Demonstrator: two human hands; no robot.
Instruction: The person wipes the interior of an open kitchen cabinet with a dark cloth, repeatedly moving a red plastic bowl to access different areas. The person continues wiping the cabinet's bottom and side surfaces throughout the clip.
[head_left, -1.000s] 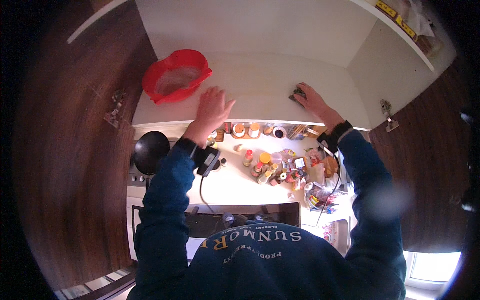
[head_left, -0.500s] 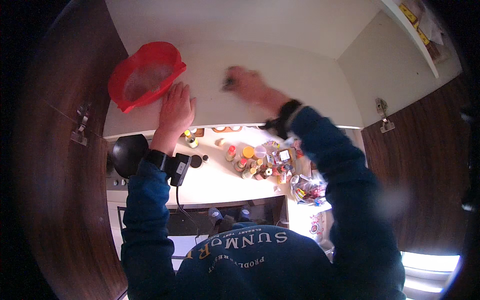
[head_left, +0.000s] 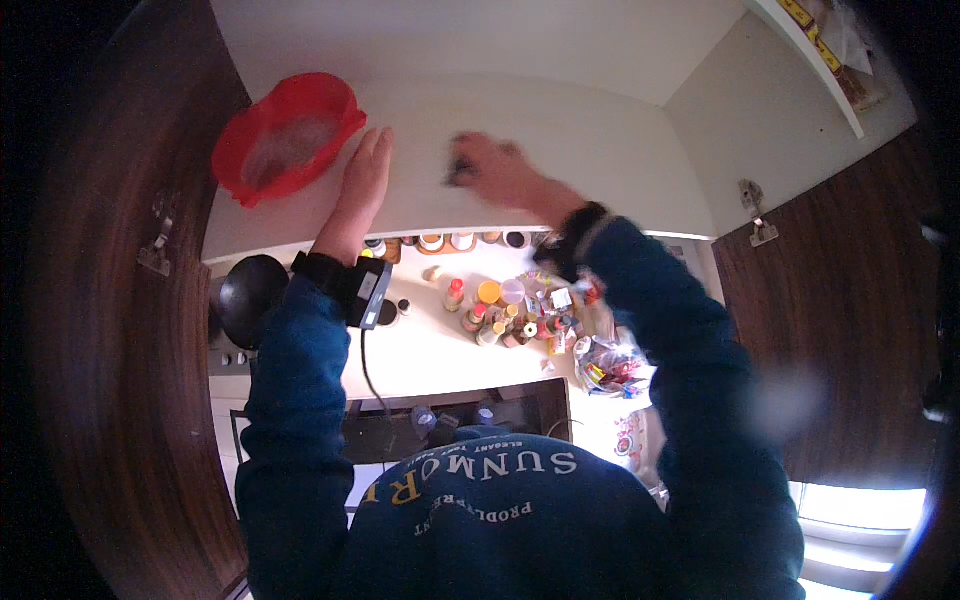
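Note:
My left hand [head_left: 366, 178] is held edge-on over the white cabinet shelf [head_left: 420, 205], its fingers stretched out and together, with nothing seen in it. Close to its left sits a red plastic basin [head_left: 343, 101], tilted in the view, with cloudy, foamy-looking liquid inside. Farther right on the shelf, my right hand [head_left: 498, 170] is closed round a small dark thing [head_left: 460, 170]. Motion blurs that thing, so its kind cannot be made out; it is at the shelf surface. Dark bands circle both wrists, and a cable hangs from the left one.
Open brown cabinet doors [head_left: 120, 330] [head_left: 830, 330] flank me. Below the shelf, a counter [head_left: 430, 355] holds several bottles and jars [head_left: 490, 315], plastic-wrapped packets [head_left: 610, 368] and a black pan [head_left: 252, 300] at left. An upper shelf [head_left: 815, 60] with packages juts out at top right.
My left hand has lifted from lying flat beside the basin and turned on edge, moving slightly farther in. My right hand stays at about the same spot, blurred in both frames. The view has shifted slightly.

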